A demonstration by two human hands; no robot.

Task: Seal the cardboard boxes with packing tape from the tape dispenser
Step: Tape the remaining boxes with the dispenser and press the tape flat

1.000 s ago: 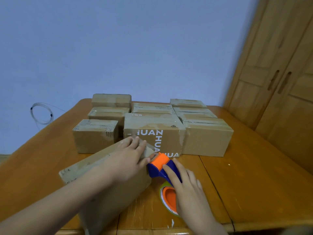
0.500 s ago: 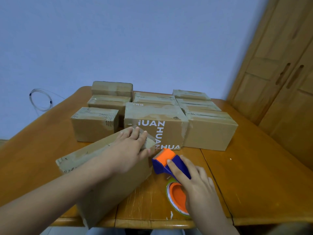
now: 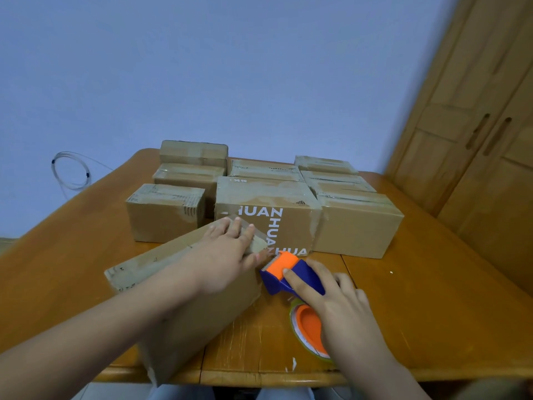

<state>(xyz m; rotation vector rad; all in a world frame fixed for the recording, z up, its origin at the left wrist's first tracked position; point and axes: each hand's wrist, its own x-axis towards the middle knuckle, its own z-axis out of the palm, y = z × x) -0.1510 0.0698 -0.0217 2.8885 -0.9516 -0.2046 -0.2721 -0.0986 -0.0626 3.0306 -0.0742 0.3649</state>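
Shifted slightly rightward: tape dispenser (image 3: 291, 277), blue and orange, gripped in right hand (image 3: 337, 301), serrated edge just beside near box's far end.
Left hand (image 3: 227, 255) flat, fingers spread, atop near cardboard box (image 3: 184, 298) on wooden table (image 3: 432, 313). Nine closed boxes (image 3: 266, 209) behind; contents unseen. Tape roll (image 3: 308, 327) partly hidden by right hand; near box overhangs table edge.

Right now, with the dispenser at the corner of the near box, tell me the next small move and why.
Probably pull the tape dispenser down and away to cut the tape. Its toothed orange edge sits at the far right corner of the near box, the right hand grips it, and the left hand presses flat on the box top by that corner, as if holding the strip down.
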